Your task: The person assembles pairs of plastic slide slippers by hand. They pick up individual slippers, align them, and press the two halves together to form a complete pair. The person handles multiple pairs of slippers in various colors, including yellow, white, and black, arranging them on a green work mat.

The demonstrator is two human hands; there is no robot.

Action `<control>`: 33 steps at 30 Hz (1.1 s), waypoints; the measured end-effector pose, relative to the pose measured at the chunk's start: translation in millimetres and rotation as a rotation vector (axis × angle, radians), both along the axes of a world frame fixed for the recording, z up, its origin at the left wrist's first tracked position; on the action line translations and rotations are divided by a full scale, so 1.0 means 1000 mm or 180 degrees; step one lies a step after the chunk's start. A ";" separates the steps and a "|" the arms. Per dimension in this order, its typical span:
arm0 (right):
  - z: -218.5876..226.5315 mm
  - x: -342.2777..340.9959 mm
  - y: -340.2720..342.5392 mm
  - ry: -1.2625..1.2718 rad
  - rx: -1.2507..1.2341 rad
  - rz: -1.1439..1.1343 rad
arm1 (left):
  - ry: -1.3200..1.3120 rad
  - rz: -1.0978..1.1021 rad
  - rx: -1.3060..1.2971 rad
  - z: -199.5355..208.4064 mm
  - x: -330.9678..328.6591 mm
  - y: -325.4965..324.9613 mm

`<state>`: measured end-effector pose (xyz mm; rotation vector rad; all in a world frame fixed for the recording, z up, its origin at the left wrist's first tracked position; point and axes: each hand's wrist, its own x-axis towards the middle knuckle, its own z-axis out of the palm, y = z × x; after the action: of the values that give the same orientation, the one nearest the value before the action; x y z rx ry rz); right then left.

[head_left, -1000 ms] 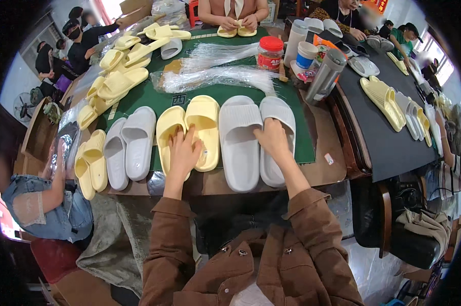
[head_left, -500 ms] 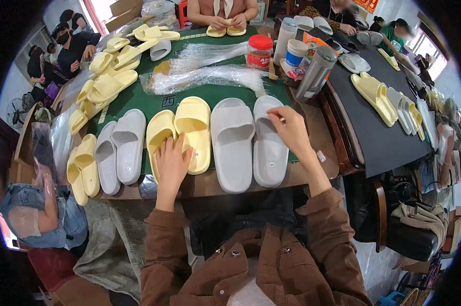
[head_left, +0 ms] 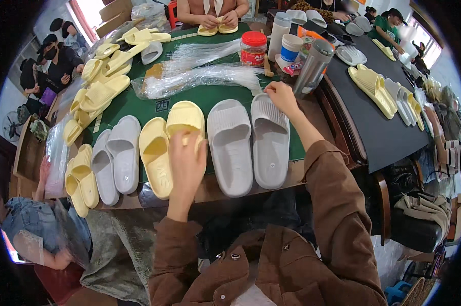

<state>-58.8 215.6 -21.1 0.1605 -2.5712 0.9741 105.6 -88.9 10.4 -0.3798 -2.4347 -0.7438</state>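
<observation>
In front of me a yellow pair of slide slippers (head_left: 157, 162) stands left of a larger grey pair (head_left: 232, 171), toes pointing away. My left hand (head_left: 187, 163) is over the right-hand yellow slipper (head_left: 186, 116), covering its middle; motion smears its fingers. Just beyond the toe of the right-hand grey slipper (head_left: 272, 173), my right hand (head_left: 281, 97) is closed in a pinch. Its fingertips are beside the end of a bundle of thin clear plastic strips (head_left: 205, 81); whatever they hold is too small to make out.
Smaller grey slippers (head_left: 124, 153) and yellow slippers (head_left: 82, 176) line the left edge, with a yellow slipper pile (head_left: 104, 93) behind. A red-lidded jar (head_left: 253, 50), paper cup (head_left: 290, 48) and steel flask (head_left: 314, 69) stand at the back right. A co-worker's hands (head_left: 219, 21) handle yellow slippers opposite.
My right hand has moved up from the grey slipper's strap to beyond its toe, near the strips' end. My left hand has shifted right, from between the yellow slippers onto the right-hand one.
</observation>
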 end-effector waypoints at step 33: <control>0.009 0.025 0.004 0.0270 0.0474 -0.0333 | 0.0303 -0.0954 -0.0303 -0.034 -0.009 0.101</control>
<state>-33.9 219.1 -12.0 0.1040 -2.5455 0.7232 96.5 12.0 -23.3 -0.8126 -2.3553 -0.7155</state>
